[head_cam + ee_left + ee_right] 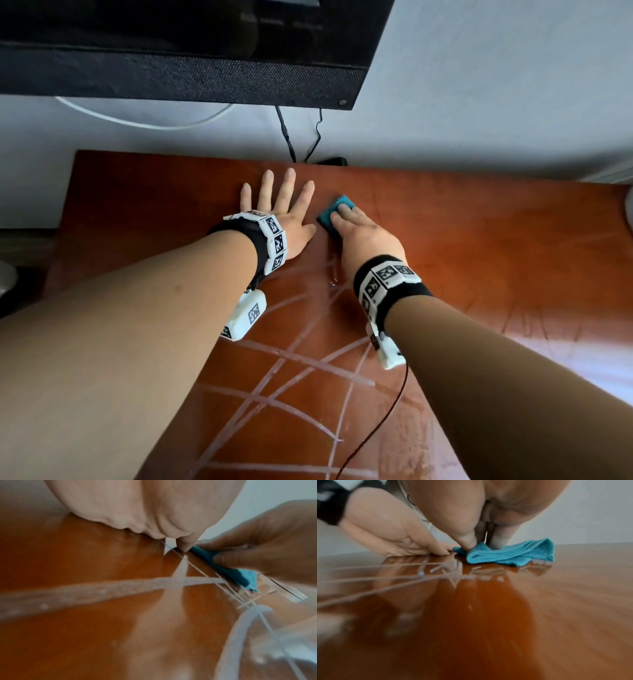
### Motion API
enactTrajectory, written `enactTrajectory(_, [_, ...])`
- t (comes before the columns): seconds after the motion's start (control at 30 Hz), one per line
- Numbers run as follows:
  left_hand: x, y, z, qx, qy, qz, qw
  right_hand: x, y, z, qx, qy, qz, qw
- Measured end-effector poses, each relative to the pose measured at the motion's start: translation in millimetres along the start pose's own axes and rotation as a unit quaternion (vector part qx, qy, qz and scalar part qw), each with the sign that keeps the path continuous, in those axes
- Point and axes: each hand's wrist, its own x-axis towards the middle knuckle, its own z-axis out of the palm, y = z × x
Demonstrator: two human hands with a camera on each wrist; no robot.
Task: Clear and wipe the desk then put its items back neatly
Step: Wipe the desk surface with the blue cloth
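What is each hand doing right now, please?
Left hand: open, flat on the desk, holding nothing.
Right hand: closed on the blue cloth, pressing it to the desk.

Black, perhaps elastic wristbands [254, 244]; white marker tags [273, 226]

Dark screen [191, 44] up top, black mesh strip [171, 80] along its lower edge. White cable [144, 124] loops under it against the pale wall [479, 85]. Two thin black cables [286, 137] drop from the screen toward a small black block [334, 161] low on the wall; type unclear.
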Motion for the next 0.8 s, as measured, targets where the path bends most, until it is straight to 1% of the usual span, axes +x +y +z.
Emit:
enactTrajectory(0.2, [0,5,-3,0.004,-0.007,-0.020,1.000,67,-4,-36,-0.033,0.022,-0.014,0.999])
enactTrajectory(0.3, [1,4,-2,-0.003,-0.013,-0.019,1.000,85,-8,-53,-0.052,0.030,0.010,0.998])
enactTrajectory(0.37, [2,5,-1,0.000,-0.013,-0.020,1.000,88,-10,-55,-0.061,0.033,0.027,0.997])
enactTrajectory(0.43, [4,5,-1,0.007,-0.013,-0.020,1.000,86,-10,-51,-0.059,0.026,0.020,0.998])
enactTrajectory(0.6, [5,6,0,0.016,-0.002,-0.016,1.000,60,0,-38,-0.033,-0.030,0.025,0.999])
enactTrajectory(0.67, [4,6,1,0.019,0.000,-0.011,1.000,39,6,-24,-0.020,-0.031,0.028,0.999])
enactTrajectory(0.8, [5,5,0,0.027,0.009,-0.005,1.000,-11,12,12,0.035,-0.015,0.067,0.997])
